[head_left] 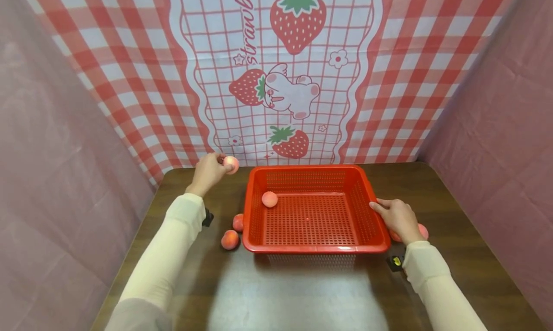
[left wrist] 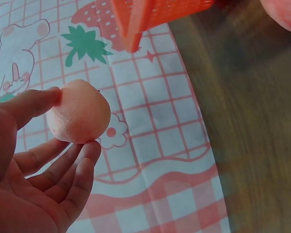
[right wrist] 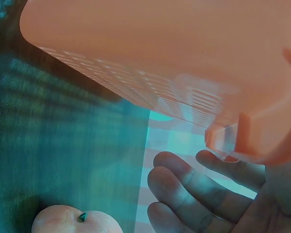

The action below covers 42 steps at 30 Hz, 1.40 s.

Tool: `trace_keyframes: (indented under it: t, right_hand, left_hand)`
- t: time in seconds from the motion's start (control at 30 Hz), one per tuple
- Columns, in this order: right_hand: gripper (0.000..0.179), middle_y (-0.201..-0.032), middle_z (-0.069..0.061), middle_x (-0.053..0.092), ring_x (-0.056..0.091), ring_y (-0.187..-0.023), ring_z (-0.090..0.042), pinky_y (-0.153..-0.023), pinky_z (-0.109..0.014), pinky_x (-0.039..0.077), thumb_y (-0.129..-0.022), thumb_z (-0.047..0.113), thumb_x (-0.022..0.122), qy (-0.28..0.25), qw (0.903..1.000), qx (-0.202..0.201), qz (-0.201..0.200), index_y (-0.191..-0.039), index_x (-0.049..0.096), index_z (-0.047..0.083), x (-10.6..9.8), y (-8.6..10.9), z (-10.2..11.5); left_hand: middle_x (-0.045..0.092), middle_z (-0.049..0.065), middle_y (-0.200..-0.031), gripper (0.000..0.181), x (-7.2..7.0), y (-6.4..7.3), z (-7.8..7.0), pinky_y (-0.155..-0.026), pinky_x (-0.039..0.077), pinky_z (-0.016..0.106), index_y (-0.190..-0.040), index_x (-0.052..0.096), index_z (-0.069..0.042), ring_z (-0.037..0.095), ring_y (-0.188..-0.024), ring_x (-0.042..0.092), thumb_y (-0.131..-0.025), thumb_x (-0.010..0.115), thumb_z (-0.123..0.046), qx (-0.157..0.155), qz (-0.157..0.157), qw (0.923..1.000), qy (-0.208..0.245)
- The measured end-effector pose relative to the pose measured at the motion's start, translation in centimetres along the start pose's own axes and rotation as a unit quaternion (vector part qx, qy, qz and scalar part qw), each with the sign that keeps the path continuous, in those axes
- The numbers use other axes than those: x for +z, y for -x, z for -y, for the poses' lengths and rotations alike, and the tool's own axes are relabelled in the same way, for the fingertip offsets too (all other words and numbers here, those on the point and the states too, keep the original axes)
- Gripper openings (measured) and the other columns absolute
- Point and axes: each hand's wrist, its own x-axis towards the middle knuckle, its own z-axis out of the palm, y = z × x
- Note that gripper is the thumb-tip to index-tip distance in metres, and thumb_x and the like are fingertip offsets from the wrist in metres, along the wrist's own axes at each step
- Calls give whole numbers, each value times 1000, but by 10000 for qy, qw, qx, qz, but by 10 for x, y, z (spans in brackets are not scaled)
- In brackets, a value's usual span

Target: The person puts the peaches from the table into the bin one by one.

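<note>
My left hand (head_left: 209, 171) pinches a pale pink peach (head_left: 231, 165) between thumb and fingertips, raised beyond the table's far left part. In the left wrist view the same peach (left wrist: 80, 111) shows against the cloth, with the fingers (left wrist: 82, 179) beneath it. A red perforated plastic basket (head_left: 319, 249) stands mid-table with one peach (head_left: 270, 199) inside, near its left wall. At the basket's right rim, my right hand (head_left: 398, 218) grips the edge, thumb on top. From the right wrist view, its fingers (right wrist: 203, 199) lie loosely curved below the rim.
Two peaches, one (head_left: 230, 239) nearer me and another (head_left: 238, 222) against the basket, lie left of it. To its right, peaches (head_left: 423, 231) sit partly hidden by my right hand. A strawberry-print checked cloth (head_left: 337, 95) hangs behind the wooden table (head_left: 181, 273); pink cloth covers both sides.
</note>
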Motion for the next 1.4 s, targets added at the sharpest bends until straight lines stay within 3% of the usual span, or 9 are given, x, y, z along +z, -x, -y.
trace_keyframes:
  t: [0.37, 0.53, 0.67, 0.93, 1.17, 1.4]
  right_hand:
    - [66, -82, -15, 72, 62, -60, -14, -58, -28, 50, -96, 45, 57, -66, 10000, -25, 49, -137, 49, -6, 0, 0, 2]
    - [65, -83, -14, 72, 62, -59, -14, -59, -29, 52, -96, 42, 57, -142, 9999, 23, 93, -139, 47, -5, 1, -1, 4]
    - [65, -82, -13, 71, 62, -59, -14, -58, -30, 52, -96, 43, 57, -183, 9998, 75, 103, -139, 47, -5, 1, 0, 4]
    - [67, -90, -18, 72, 63, -62, -15, -60, -30, 53, -96, 46, 56, -217, 9996, 163, 74, -139, 48, -3, 2, 2, 1]
    - [67, -94, -20, 71, 64, -63, -16, -64, -36, 57, -96, 46, 55, -399, 9989, 215, 154, -142, 44, -3, 1, 4, 1]
    - [67, -95, -20, 72, 64, -63, -16, -65, -36, 57, -97, 45, 55, -384, 9990, 192, 151, -142, 44, -3, 1, 3, 1]
  left_hand:
    - [71, 16, -112, 44, 8, -6, -22, -93, 48, 46, -119, 66, 0, 34, -105, 65, -86, 72, -29, 202, -177, 9996, 72]
    - [70, 17, -113, 44, 11, -7, -32, -91, 50, 46, -121, 64, -1, 33, -104, 65, -88, 71, -30, 210, -55, 9994, 258]
    - [70, 16, -114, 45, 14, -9, -40, -93, 49, 46, -122, 64, -1, 32, -105, 64, -88, 71, -30, 295, -44, 9994, 151]
    - [70, 14, -113, 49, 23, -13, -58, -88, 50, 45, -126, 62, -3, 30, -103, 65, -87, 71, -31, 385, -226, 9988, 187]
    - [69, 14, -114, 48, 34, -13, -68, -87, 52, 42, -126, 62, -2, 28, -101, 65, -88, 71, -29, 438, -18, 9979, 475]
    - [71, 11, -111, 41, 50, -12, -77, -88, 52, 40, -120, 66, -6, 26, -101, 65, -86, 73, -29, 398, 146, 9983, 406]
